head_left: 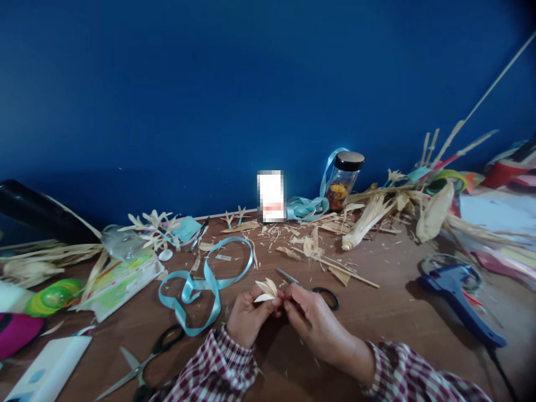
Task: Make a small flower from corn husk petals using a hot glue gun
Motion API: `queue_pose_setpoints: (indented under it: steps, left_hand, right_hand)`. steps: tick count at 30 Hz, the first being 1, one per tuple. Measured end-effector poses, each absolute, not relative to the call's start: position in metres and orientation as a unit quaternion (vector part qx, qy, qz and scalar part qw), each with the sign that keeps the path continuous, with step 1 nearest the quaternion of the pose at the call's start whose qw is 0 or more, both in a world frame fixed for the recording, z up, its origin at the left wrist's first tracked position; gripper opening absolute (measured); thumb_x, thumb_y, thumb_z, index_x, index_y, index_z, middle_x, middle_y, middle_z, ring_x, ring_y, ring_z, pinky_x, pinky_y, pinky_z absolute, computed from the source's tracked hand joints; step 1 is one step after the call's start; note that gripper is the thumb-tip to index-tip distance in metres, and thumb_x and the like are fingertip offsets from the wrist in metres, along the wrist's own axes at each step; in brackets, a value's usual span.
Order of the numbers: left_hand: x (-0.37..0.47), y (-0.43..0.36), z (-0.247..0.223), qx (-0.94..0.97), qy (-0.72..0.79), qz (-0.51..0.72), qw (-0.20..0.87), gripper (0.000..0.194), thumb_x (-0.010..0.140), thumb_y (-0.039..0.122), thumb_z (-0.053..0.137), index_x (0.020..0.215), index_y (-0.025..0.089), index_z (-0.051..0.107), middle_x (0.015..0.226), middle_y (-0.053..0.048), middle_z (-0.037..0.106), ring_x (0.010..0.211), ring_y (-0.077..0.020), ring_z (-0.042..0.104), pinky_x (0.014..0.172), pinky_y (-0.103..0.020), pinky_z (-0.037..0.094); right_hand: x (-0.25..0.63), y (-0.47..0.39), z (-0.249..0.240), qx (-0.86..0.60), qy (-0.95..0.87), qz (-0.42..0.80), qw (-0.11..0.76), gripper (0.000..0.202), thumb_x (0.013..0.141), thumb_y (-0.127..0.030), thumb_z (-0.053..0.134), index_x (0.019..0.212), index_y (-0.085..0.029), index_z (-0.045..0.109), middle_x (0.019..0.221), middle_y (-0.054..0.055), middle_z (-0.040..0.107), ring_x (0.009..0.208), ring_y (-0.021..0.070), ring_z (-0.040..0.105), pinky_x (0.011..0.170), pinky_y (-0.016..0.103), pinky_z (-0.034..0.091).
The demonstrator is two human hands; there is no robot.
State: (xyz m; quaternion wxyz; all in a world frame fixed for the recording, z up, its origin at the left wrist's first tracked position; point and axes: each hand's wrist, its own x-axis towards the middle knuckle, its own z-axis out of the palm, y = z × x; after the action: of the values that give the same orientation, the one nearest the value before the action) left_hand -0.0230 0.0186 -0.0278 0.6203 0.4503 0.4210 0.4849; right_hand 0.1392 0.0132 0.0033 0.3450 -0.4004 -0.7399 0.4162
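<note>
A small flower of pale corn husk petals (267, 291) is pinched in my left hand (248, 319), its petals pointing up and to the left. My right hand (312, 318) meets it at the flower's base, thumb and fingers pressed together. What the right fingertips grip is hidden. Just beyond the right hand lies a pair of scissors, its black handle loop (327, 298) and blade tip showing. A light blue ribbon (215, 296) lies in loose loops to the left of my hands.
Open black-handled scissors (136, 368) lie front left. A blue glue gun (460, 301) rests at the right with its cord. Toward the wall stand a black-lidded jar (347, 181), corn husks (368, 220), finished husk flowers (157, 226) and a thin stick (343, 269) amid scattered scraps.
</note>
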Motion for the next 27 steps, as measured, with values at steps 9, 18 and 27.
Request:
queue_pose_setpoints:
  steps: [9, 18, 27]
  left_hand:
    - [-0.0233, 0.0191, -0.0249, 0.454, 0.422, 0.483, 0.618, 0.012, 0.07, 0.026, 0.07, 0.072, 0.015, 0.07, 0.061, 0.0, 0.061, 0.055, -0.0097, 0.054, 0.054, -0.021, 0.046]
    - [-0.0223, 0.0193, -0.0229, 0.449, 0.416, 0.485, 0.625, 0.011, 0.07, 0.025, 0.07, 0.072, 0.015, 0.07, 0.064, -0.001, 0.062, 0.056, -0.0096, 0.054, 0.054, -0.021, 0.046]
    - [-0.0257, 0.0197, -0.0307, 0.47, 0.427, 0.482, 0.603, 0.009, 0.072, 0.025, 0.068, 0.075, 0.016, 0.07, 0.064, -0.001, 0.064, 0.057, -0.0106, 0.055, 0.056, -0.021, 0.044]
  right_hand:
    - [0.1404, 0.0144, 0.0019, -0.413, -0.75, 0.402, 0.325, 0.014, 0.088, -0.015, 0.039, 0.076, -0.018, 0.046, 0.072, -0.001, 0.053, 0.064, 0.0109, 0.047, 0.058, 0.021, 0.035]
    - [0.1406, 0.0133, 0.0015, -0.408, -0.753, 0.406, 0.319, 0.014, 0.088, -0.014, 0.039, 0.077, -0.018, 0.045, 0.072, -0.001, 0.053, 0.064, 0.0106, 0.047, 0.058, 0.021, 0.035]
    - [0.1396, 0.0151, 0.0007, -0.408, -0.751, 0.406, 0.324, 0.015, 0.089, -0.015, 0.039, 0.076, -0.018, 0.047, 0.071, -0.001, 0.053, 0.063, 0.0103, 0.047, 0.058, 0.021, 0.035]
